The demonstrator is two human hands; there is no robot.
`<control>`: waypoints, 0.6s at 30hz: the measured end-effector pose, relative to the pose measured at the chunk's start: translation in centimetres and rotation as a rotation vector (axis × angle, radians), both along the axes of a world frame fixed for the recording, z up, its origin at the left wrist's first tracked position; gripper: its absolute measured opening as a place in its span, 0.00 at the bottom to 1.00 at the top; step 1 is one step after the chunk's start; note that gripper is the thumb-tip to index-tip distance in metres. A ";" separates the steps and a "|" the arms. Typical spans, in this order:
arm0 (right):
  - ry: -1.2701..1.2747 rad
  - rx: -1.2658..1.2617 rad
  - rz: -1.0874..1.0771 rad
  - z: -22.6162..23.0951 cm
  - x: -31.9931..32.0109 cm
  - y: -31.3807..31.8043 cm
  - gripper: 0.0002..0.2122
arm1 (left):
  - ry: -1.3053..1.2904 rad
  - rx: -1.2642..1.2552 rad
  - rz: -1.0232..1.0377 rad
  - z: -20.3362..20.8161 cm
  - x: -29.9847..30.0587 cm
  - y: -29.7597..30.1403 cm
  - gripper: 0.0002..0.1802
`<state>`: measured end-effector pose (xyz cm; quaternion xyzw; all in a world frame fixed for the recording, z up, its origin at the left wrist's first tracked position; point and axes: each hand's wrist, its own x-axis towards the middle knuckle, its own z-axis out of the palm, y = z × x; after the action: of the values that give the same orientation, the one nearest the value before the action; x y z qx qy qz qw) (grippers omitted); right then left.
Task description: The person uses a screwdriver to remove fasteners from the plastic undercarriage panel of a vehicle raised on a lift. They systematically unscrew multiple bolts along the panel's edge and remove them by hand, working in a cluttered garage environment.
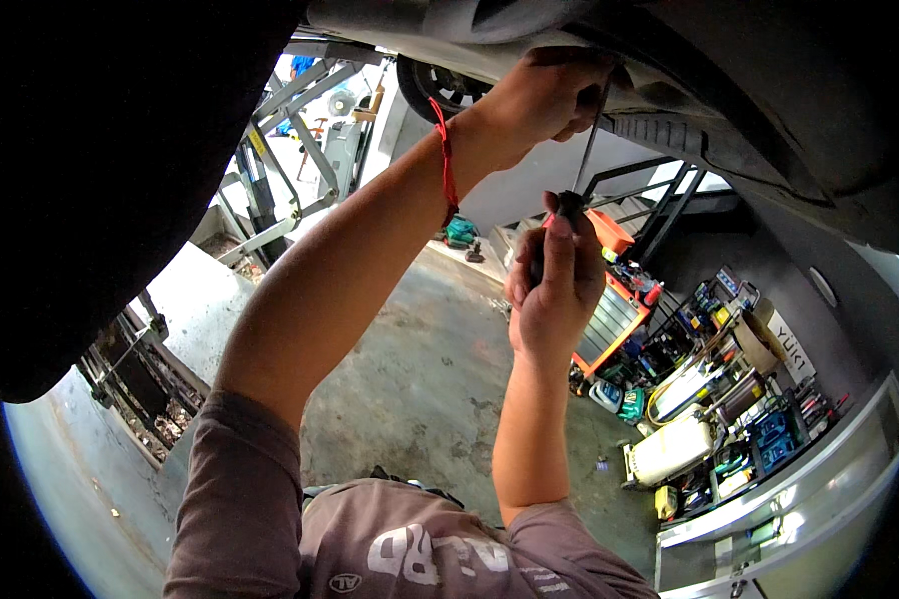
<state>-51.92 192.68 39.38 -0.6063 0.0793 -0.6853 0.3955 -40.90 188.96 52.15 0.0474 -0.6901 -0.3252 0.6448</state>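
Note:
My right hand (pixel 559 265) is wrapped round the dark handle of a screwdriver (pixel 591 140), thumb along the handle. Its thin metal shaft points up at the car's underside (pixel 669 130), and the tip is lost in shadow beside my left hand. Raised higher, my left hand (pixel 559 95) has its fingers curled against the dark edge of the car's lower panel. Whatever those fingers grip is hidden by the hand and the shadow. A red cord bracelet (pixel 444 150) circles my left wrist.
A car wheel (pixel 445 88) hangs behind my left forearm. Scissor-lift arms (pixel 295 140) stand at the far left. On the right are an orange-edged tool cabinet (pixel 609 324), a cream-coloured machine (pixel 672 449), power tools and cases. A dark railing (pixel 659 215) rises behind my right hand.

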 end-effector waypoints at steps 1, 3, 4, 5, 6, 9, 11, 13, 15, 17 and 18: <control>-0.006 0.008 0.003 0.0 0.6 0.1 0.15 | 0.002 0.009 0.009 0.1 0.2 -0.1 0.14; -0.018 0.024 0.005 0.1 1.7 0.4 0.15 | 0.006 0.028 0.022 0.3 0.6 -0.3 0.14; -0.029 0.012 -0.014 0.1 2.0 0.3 0.15 | -0.020 0.014 0.061 0.4 0.7 -0.3 0.14; -0.059 0.025 -0.012 0.0 2.4 0.0 0.15 | -0.046 0.001 0.102 0.4 0.9 -0.3 0.14; -0.088 0.036 -0.005 0.0 2.8 -0.3 0.16 | -0.073 -0.013 0.147 0.6 1.1 0.0 0.14; -0.195 0.154 0.486 -0.1 2.0 -1.6 0.18 | -0.071 -0.005 0.302 0.5 0.8 0.7 0.13; -0.237 0.202 1.025 -0.1 1.4 -2.8 0.18 | -0.088 -0.047 0.385 0.6 0.9 1.1 0.12; -0.223 0.190 1.584 -0.1 0.5 -4.4 0.18 | -0.075 -0.059 0.415 0.9 0.5 1.1 0.11; -0.177 0.134 1.537 -0.2 0.4 -5.8 0.18 | -0.035 -0.058 0.433 1.1 0.1 0.9 0.11; -0.210 0.176 1.193 -0.6 -0.1 -5.3 0.19 | 0.019 -0.096 0.493 0.7 -0.5 0.3 0.10; -0.196 0.031 0.748 -1.7 0.4 -5.2 0.19 | 0.047 -0.134 0.545 0.5 -0.7 0.1 0.10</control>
<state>-51.52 187.45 37.72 -0.5190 -0.1750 -0.5470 0.6331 -41.60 189.07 52.70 0.1809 -0.6566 -0.0947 0.7261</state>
